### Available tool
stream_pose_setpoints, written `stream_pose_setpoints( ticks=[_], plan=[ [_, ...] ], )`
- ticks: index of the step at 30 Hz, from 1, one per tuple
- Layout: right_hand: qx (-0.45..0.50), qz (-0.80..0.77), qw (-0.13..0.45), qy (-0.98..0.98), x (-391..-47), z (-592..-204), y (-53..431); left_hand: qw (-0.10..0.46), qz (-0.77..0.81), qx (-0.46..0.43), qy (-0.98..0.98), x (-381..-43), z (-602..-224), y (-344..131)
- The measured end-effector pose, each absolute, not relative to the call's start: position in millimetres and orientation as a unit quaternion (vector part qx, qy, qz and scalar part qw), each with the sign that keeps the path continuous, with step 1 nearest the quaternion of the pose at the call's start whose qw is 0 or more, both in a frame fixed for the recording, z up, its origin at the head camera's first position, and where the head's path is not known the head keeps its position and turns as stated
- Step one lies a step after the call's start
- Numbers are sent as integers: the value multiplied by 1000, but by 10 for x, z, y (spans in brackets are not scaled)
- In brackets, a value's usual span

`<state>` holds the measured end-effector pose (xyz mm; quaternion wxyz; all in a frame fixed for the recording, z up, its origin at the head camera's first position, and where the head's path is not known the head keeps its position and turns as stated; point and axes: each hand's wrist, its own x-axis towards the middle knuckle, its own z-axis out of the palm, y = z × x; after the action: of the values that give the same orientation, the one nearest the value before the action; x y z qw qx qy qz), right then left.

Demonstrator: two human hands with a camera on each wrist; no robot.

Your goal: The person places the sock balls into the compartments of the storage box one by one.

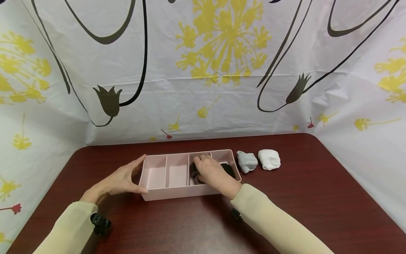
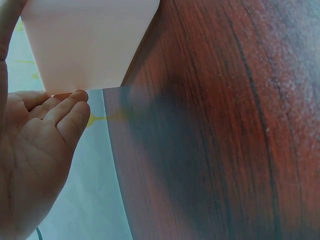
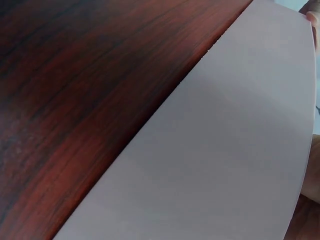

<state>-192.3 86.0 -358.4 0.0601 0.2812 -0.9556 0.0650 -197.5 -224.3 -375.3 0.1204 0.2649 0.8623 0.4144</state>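
Note:
A pale pink divided box (image 1: 187, 192) sits on the table, its wall filling much of both wrist views. My left hand (image 1: 118, 180) grips its left end, thumb at the near corner and fingers at the far one. In the third compartment from the left, my right hand (image 1: 213, 173) holds a dark grey balled cloth (image 1: 193, 170), like a rolled sock; the fingers partly hide it. A black balled cloth (image 1: 228, 170) lies in the rightmost compartment, partly behind that hand. In the right wrist view only a sliver of the right hand (image 3: 313, 167) shows.
Right of the box lie a light grey balled cloth (image 1: 247, 161) and, beside it, a white one (image 1: 269, 159). The dark red wooden table (image 1: 304, 197) ends at a white patterned sheet (image 1: 177, 84) hanging behind and at both sides.

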Motion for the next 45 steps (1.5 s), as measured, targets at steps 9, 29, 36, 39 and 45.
stream_pose_setpoints(
  ticks=[9, 29, 36, 39, 45],
  plan=[
    [273, 48, 42, -960, -1923, -3567, 839, 121, 417, 261, 862, -1985, -3756, -2240],
    [345, 176, 48, -921, -1909, -3493, 1123, 124, 412, 250, 867, -1966, -3791, -2248],
    [338, 292, 86, -890, -1879, -3434, 1500, 120, 410, 247, 870, -1950, -3795, -2257],
    [306, 351, 76, -882, -1864, -3422, 1696, 119, 405, 244, 873, -1952, -3802, -2255],
    [247, 420, 80, -870, -1857, -3443, 2131, 121, 414, 245, 868, -1965, -3802, -2247]
  ],
)
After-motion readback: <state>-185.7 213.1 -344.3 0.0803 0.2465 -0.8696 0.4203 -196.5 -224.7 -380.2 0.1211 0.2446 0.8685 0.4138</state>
